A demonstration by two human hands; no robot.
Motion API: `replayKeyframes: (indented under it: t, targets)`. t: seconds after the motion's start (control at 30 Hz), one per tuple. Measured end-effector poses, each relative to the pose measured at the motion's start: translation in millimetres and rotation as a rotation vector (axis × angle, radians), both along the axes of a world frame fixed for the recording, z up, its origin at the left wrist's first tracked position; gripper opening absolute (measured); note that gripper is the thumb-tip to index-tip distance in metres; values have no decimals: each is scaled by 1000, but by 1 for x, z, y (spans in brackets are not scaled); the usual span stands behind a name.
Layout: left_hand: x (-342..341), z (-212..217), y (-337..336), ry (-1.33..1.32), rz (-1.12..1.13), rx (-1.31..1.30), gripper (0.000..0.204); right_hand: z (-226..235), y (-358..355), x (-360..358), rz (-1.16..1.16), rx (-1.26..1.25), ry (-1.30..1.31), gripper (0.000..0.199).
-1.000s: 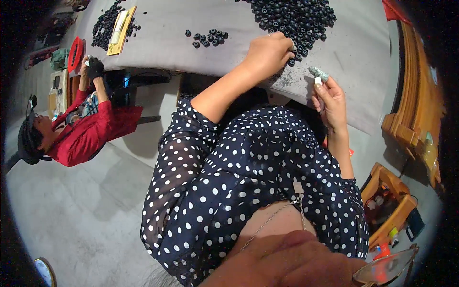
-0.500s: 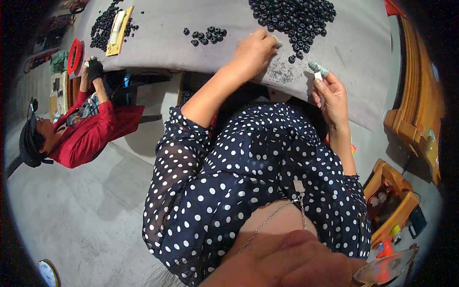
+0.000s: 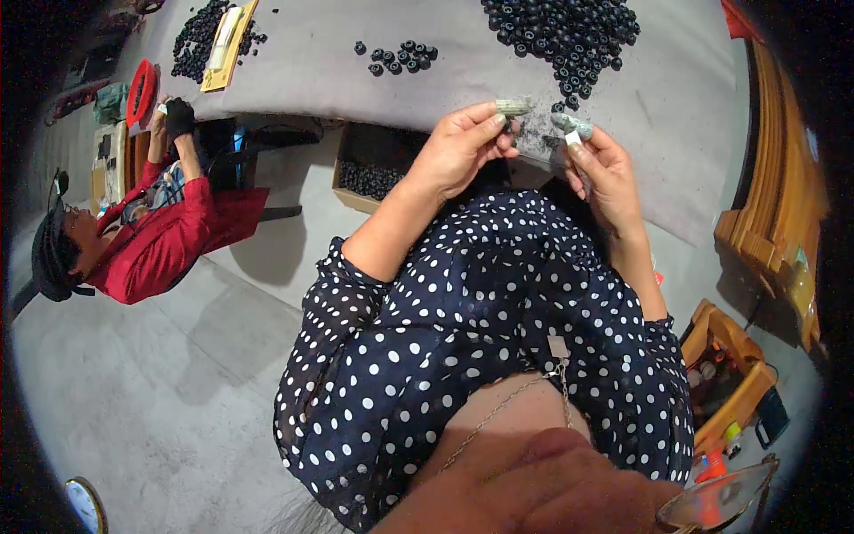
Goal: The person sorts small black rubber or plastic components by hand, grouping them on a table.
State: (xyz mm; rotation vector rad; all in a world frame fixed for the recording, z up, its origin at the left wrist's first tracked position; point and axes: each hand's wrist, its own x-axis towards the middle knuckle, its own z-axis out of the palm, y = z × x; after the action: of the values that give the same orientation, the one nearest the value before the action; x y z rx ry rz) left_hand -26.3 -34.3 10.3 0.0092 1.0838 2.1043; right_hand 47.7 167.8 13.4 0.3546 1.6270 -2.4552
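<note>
Over the near edge of the grey-covered table (image 3: 302, 84), my two hands face each other. My left hand (image 3: 458, 149) is closed, thumb and fingers pinching a small round black part (image 3: 509, 127); much of it is hidden. One of its fingertips wears a pale green wrap (image 3: 512, 107). My right hand (image 3: 614, 178) is also closed, on a small white-ended piece (image 3: 574, 139) whose other end is out of sight. A similar wrap (image 3: 571, 123) covers its forefinger. Beyond the hands lies a large heap of black ring-shaped parts (image 3: 560, 36); a smaller group (image 3: 400, 59) sits left of it.
Dark crumbs (image 3: 534, 133) are scattered by the table edge. Under the table stands a cardboard box (image 3: 358, 201) of black parts. At far left are another black pile (image 3: 191, 53), a yellow board (image 3: 213, 82) and a co-worker in red (image 3: 169, 245). Carved wooden furniture (image 3: 769, 196) stands at right.
My left hand has come back from the heap toward my right hand, now with a black part in it. My right hand has shifted slightly left. The box under the table shows more.
</note>
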Motion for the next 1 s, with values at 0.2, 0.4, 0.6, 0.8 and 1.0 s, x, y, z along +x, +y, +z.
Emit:
replayKeyframes:
  t: [0.2, 0.4, 0.6, 0.8, 1.0]
  targets:
    - [5, -2, 2, -27, 50, 53, 23, 5, -13, 0, 101, -33, 10, 25]
    - [10, -16, 1, -183, 43, 189, 21, 5, -16, 1, 120, -74, -31, 28]
    - [11, -13, 2, -41, 45, 105, 20, 3, -18, 1, 177, -69, 6, 30]
    - [14, -8, 2, -126, 64, 172, 30, 6, -19, 1, 184, -93, 10, 34]
    - [15, -7, 4, -155, 70, 220, 26, 12, -22, 0, 246, -181, 31, 34]
